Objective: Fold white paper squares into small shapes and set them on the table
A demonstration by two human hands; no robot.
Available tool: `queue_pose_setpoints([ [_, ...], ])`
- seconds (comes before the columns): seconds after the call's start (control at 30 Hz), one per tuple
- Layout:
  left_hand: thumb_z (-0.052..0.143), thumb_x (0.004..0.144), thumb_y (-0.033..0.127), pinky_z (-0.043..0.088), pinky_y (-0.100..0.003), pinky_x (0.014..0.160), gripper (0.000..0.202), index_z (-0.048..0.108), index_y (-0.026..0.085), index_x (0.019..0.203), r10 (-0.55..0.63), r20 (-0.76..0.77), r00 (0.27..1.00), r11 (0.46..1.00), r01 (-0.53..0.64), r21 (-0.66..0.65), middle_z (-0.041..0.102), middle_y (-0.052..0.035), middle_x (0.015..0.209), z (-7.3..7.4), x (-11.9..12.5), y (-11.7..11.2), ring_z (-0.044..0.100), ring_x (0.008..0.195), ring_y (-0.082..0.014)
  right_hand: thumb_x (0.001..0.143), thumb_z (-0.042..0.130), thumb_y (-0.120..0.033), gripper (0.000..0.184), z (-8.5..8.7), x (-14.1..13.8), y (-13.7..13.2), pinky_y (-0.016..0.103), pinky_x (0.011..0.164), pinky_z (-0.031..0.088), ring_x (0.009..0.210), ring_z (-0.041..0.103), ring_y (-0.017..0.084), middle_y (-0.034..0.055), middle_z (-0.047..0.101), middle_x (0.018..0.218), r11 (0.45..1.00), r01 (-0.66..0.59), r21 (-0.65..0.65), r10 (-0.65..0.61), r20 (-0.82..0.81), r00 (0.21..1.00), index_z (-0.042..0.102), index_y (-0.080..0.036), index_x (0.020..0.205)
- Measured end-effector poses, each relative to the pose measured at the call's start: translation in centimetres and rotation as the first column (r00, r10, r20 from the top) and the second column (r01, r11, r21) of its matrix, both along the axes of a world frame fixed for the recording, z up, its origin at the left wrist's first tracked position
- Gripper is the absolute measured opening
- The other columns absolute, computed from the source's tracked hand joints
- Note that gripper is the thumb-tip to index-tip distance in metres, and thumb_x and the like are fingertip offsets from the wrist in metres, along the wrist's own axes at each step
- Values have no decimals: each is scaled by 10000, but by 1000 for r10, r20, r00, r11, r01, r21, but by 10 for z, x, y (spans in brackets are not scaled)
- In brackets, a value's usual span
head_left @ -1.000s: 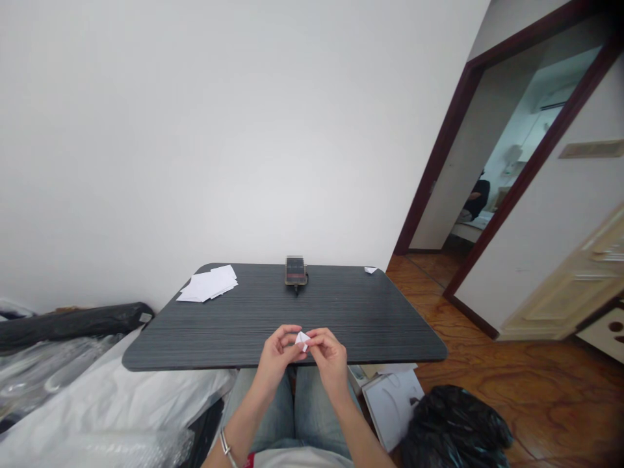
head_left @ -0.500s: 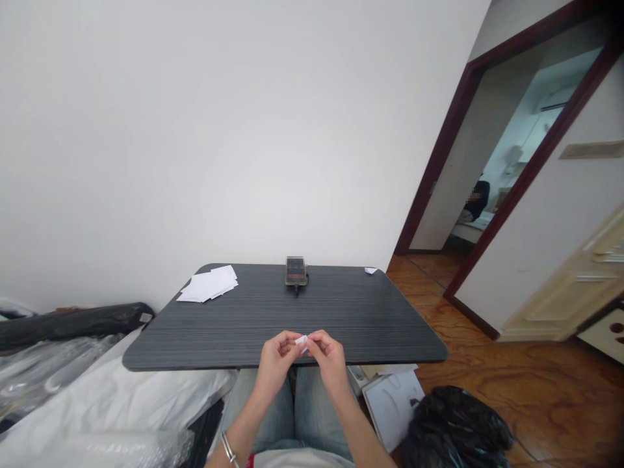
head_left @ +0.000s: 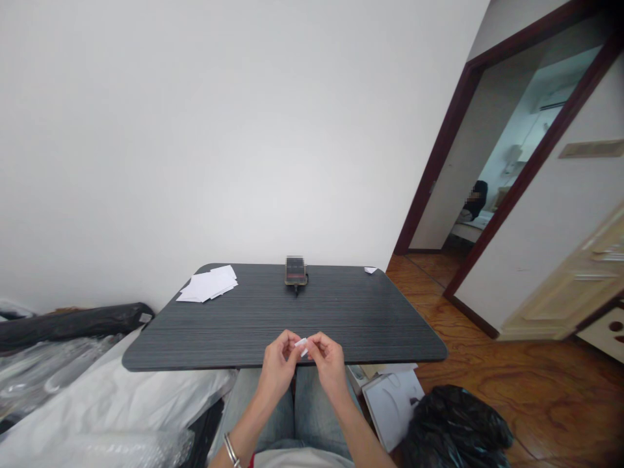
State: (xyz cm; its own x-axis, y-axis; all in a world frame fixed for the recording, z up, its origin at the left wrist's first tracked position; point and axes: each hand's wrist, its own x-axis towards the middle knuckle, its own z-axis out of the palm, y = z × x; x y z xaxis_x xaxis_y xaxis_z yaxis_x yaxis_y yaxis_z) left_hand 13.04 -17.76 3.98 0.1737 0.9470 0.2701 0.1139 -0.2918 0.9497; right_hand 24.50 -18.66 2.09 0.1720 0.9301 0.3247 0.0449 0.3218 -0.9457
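Head-camera view, looking forward and down, of a seated person's two bare hands at a table. A small folded piece of white paper [head_left: 301, 346] is held in the air between the left hand [head_left: 279, 366] and the right hand [head_left: 329, 364], just above the near edge of the dark grey tabletop [head_left: 370, 325]. The fingers and thumbs of each hand are together, clamped on the paper from either side. A silver bangle [head_left: 231, 452] circles the left wrist; both forearms pass above blue jeans [head_left: 263, 409]. On the tabletop lie a loose stack of white paper sheets [head_left: 207, 284] toward the far left corner, a smartphone [head_left: 295, 270] at the far edge, and a small white paper scrap [head_left: 370, 270] at the far right corner. Left of the table: clear plastic sheeting [head_left: 97, 390] and a black roll [head_left: 68, 325]. Lower right: a white booklet [head_left: 392, 406] beside a black plastic bag [head_left: 453, 426] on a wooden floor [head_left: 487, 370]. Through a doorway [head_left: 497, 143], a person in a dark top [head_left: 476, 201] is visible
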Motion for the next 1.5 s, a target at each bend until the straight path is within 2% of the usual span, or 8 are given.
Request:
queue_pose_setpoints([
  [0.13, 513, 753, 330, 389, -210, 540, 182, 549, 152, 765, 22, -69, 997, 998, -18, 60, 537, 5, 599, 4, 0, -1, 506, 562, -129, 756, 529, -299, 178, 2, 0, 0, 222, 529, 405, 588, 520, 137, 24, 601, 644, 1000, -10, 6, 11, -3, 1000, 611, -146, 717],
  [0.23, 520, 744, 339, 400, -219, 550, 194, 561, 158, 801, 23, -93, 995, 997, -17, 72, 551, 5, 598, 4, 0, 0, 519, 563, -135, 730, 559, -292, 159, 2, 2, 3, 229, 552, 409, 610, 529, 147, 18, 593, 634, 1000, -16, 10, 16, 10, 1000, 612, -152, 678],
  [0.43, 556, 711, 330, 411, -222, 554, 188, 596, 148, 686, -32, -156, 987, 997, 43, 68, 593, -17, 608, -2, -1, 2, 535, 570, -144, 752, 524, -277, 204, -1, 6, 6, 233, 565, 382, 580, 503, 136, -3, 553, 586, 1000, 11, 11, -11, -1, 1000, 593, -156, 604],
  [0.6, 498, 756, 323, 397, -231, 573, 218, 613, 154, 681, -14, -208, 978, 995, 35, 96, 621, -37, 645, -1, 2, -2, 548, 600, -162, 728, 544, -241, 196, -2, 5, 6, 228, 574, 360, 585, 464, 125, -18, 485, 595, 997, 67, 46, -67, -6, 998, 573, -163, 551],
  [0.93, 436, 779, 242, 290, -218, 507, 225, 513, 170, 579, 89, -345, 934, 986, -34, 162, 503, 11, 515, -4, 2, -2, 454, 501, -138, 723, 551, -256, 194, -7, 4, 7, 229, 550, 376, 561, 471, 124, -13, 512, 568, 999, 40, 31, -40, -13, 999, 602, -159, 562],
  [1.07, 438, 782, 287, 293, -215, 508, 229, 524, 163, 609, 53, -322, 945, 994, -18, 110, 503, 13, 535, -6, 0, 1, 452, 516, -137, 719, 559, -277, 164, -6, 7, 9, 207, 464, 356, 519, 471, 114, -6, 543, 591, 1000, -16, -10, 16, -10, 1000, 624, -156, 631],
  [1.23, 430, 789, 296, 283, -205, 502, 235, 480, 164, 602, 24, -294, 956, 994, 9, 110, 451, 33, 528, -7, 0, 1, 415, 510, -119, 710, 569, -287, 162, -7, 11, 13, 196, 407, 302, 436, 411, 95, -26, 515, 505, 998, 26, -55, -27, -23, 999, 603, -153, 626],
  [1.5, 427, 789, 270, 263, -200, 495, 239, 420, 168, 573, 34, -300, 953, 994, -1, 110, 427, 45, 501, -10, -3, 0, 389, 493, -107, 693, 583, -299, 185, 1, 10, 7, 214, 483, 364, 504, 473, 121, -12, 545, 522, 1000, -16, -6, 17, 45, 999, 587, -153, 578],
])
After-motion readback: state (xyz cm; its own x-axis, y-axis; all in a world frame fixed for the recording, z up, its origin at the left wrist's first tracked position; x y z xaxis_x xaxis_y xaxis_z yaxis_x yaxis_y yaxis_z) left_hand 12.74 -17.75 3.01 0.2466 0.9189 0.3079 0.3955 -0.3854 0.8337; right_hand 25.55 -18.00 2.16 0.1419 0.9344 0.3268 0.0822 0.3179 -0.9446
